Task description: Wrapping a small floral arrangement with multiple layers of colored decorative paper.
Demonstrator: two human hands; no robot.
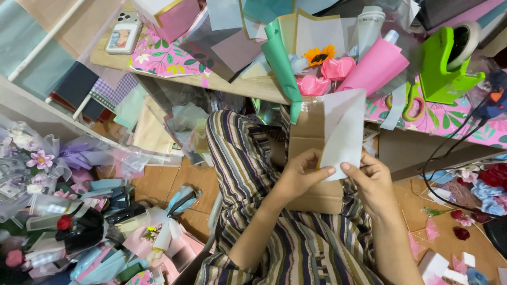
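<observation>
A: White paper sheet (343,132), centre right of frame, below the desk (248,84) edge?
B: Yes, over a cardboard box (309,158). Left hand (301,171) and right hand (372,182) both pinch its lower edge.

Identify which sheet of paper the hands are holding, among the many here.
The white sheet, pinched by both hands; the teal, pink and grey sheets sit on the table.
</observation>
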